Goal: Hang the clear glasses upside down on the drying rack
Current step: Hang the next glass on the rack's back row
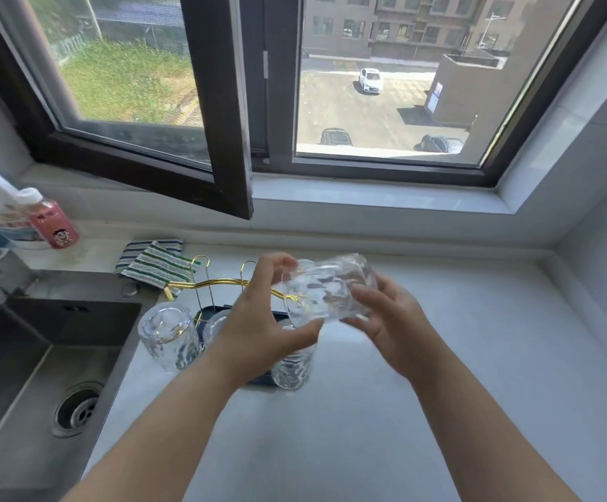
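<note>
Above the white counter, you held 1 clear glass tilted on its side between both hands. Your left hand gripped its open end, thumb below; your right hand clasped its base. Below it stood the gold drying rack on a dark tray, with 3 glasses upside down, the left one plainest. Beside the rack lay the sink and a striped cloth.

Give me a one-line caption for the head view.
Both hands tilt a clear glass above the gold drying rack.
</note>
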